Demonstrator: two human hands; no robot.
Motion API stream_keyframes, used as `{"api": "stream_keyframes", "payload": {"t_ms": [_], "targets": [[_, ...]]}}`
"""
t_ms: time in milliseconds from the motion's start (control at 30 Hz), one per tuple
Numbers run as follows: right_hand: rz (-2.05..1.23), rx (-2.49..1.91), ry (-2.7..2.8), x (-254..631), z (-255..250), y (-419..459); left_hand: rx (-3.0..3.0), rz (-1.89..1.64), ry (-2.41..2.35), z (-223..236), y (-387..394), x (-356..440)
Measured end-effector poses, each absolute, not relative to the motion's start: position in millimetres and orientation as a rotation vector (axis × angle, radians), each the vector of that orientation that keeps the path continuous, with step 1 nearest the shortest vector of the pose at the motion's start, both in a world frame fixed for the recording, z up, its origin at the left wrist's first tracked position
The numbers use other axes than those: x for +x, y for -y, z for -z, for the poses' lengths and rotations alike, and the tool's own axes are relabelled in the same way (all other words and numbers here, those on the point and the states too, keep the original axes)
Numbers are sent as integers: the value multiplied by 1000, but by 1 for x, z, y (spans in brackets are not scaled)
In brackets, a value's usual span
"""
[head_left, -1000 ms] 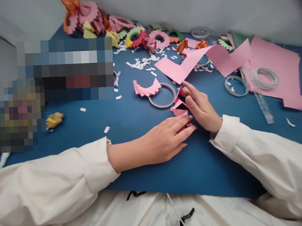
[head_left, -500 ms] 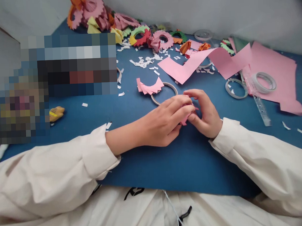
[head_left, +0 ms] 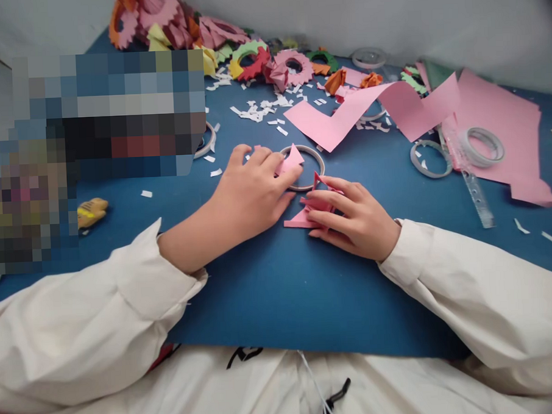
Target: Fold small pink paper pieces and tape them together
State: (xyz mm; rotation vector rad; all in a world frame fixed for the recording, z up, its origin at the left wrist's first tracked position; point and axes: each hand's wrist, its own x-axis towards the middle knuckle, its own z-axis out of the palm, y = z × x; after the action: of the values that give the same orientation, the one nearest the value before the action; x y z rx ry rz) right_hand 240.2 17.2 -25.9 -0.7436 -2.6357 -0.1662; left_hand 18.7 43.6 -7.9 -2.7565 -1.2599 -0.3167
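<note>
My right hand (head_left: 356, 219) holds folded pink paper (head_left: 299, 218) down near the tabletop, its fingers curled over the pleated piece. My left hand (head_left: 257, 186) lies over a second pleated pink paper piece (head_left: 292, 157), fingers apart and bent. Most of that second piece is hidden under the hand; one pointed tip shows above the index finger. Behind both hands, a roll of tape (head_left: 319, 159) lies flat, partly covered by the second piece. Whether the left fingertips press on the paper I cannot tell.
A curled pink strip (head_left: 332, 128) and pink sheets (head_left: 519, 129) lie behind and to the right, with tape rolls (head_left: 484, 148) and a clear ruler (head_left: 479, 201). White paper scraps (head_left: 253, 113) and folded paper rings (head_left: 295, 66) spread along the back. A yellow toy (head_left: 92, 212) sits left.
My left hand has let go of the folded pink paper and moved left over the second pleated piece. My right hand has shifted slightly left and turned palm down, keeping the paper.
</note>
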Motion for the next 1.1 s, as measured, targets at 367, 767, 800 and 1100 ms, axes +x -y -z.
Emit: {"api": "stream_keyframes", "payload": {"t_ms": [367,767,800,1100], "targets": [[666,-1207,2449,246,26,-19,-2635,252,1389,10,-47,18],[400,-1119,2440,243,30,-18,-2514,321,1495,1,-42,21],[399,-1158,2411,244,31,-19,-2488,328,1510,-1,-41,21],[403,-1438,2301,249,33,-26,-2464,222,1487,6,-38,21]]}}
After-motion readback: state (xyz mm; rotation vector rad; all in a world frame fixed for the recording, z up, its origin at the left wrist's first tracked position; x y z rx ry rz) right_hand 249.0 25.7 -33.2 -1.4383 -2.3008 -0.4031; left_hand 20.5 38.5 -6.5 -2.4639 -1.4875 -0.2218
